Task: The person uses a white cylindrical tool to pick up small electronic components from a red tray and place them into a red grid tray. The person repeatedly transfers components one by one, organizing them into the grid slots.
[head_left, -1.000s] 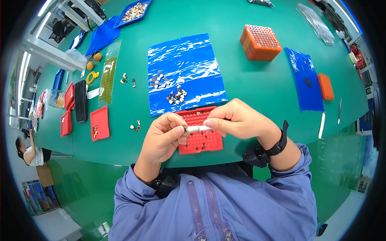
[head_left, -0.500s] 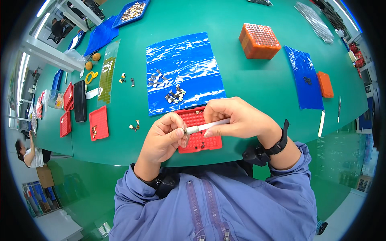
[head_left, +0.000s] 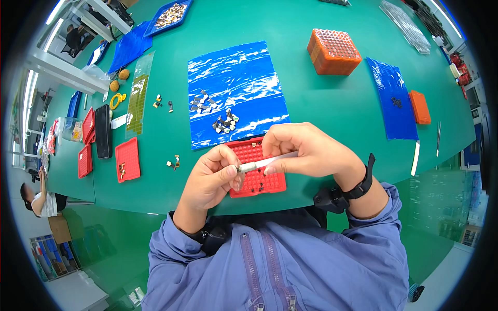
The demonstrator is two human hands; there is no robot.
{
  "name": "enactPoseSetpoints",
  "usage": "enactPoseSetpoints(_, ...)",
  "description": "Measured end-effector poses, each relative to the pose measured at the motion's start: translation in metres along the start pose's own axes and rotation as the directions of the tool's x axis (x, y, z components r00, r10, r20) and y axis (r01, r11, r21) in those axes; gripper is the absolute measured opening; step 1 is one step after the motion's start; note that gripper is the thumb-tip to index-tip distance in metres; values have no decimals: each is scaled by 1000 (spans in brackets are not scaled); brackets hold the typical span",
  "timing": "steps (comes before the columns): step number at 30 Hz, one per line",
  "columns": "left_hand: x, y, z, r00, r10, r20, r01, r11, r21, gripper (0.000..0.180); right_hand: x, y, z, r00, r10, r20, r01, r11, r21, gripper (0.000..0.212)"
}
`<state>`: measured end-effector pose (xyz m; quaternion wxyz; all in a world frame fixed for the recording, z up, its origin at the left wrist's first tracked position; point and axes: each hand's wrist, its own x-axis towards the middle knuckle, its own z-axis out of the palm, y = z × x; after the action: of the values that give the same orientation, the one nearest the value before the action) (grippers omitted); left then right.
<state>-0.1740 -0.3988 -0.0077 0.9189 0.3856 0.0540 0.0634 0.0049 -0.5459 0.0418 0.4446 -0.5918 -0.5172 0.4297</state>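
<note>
Over a red dimpled tray (head_left: 272, 185) at the table's near edge, both my hands are close together. My right hand (head_left: 316, 153) is closed on a slim white pen-like tool (head_left: 279, 157), thumb below and fingers above. Its silvery tip section points left, toward the fingertips of my left hand (head_left: 210, 173). Those fingertips are pinched at the tip; the small piece between them is mostly hidden and too small to name. A few tiny dark parts (head_left: 261, 185) lie in the tray.
Beyond the tray, a blue sheet (head_left: 233, 67) bears small black-and-white parts (head_left: 225, 123). An orange box stack (head_left: 332, 57) stands far right. At right are another blue sheet (head_left: 391, 98) and tweezers (head_left: 438, 140). At left lie a smaller red tray (head_left: 129, 155) and a black tray (head_left: 104, 132).
</note>
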Motion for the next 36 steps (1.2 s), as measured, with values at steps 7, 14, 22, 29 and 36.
enactPoseSetpoints(7,1,0,1,1000,3,-5,-3,1000,16,6,1,8,1,990,-125,-63,117,987,-114,19)
enactPoseSetpoints(14,0,-2,1,1000,9,-10,-8,999,47,5,1,7,-3,999,-43,-8,42,991,-126,19)
enactPoseSetpoints(22,-2,7,3,993,20,-117,2,982,187,9,1,7,-6,998,-37,-48,32,995,-96,18)
enactPoseSetpoints(29,-1,-2,8,998,18,-58,-15,998,62,10,2,15,1,991,-124,-53,120,990,-79,16)
enactPoseSetpoints(36,1,-7,13,997,41,-58,-39,999,34,14,1,12,0,990,-130,-60,127,991,-51,16)
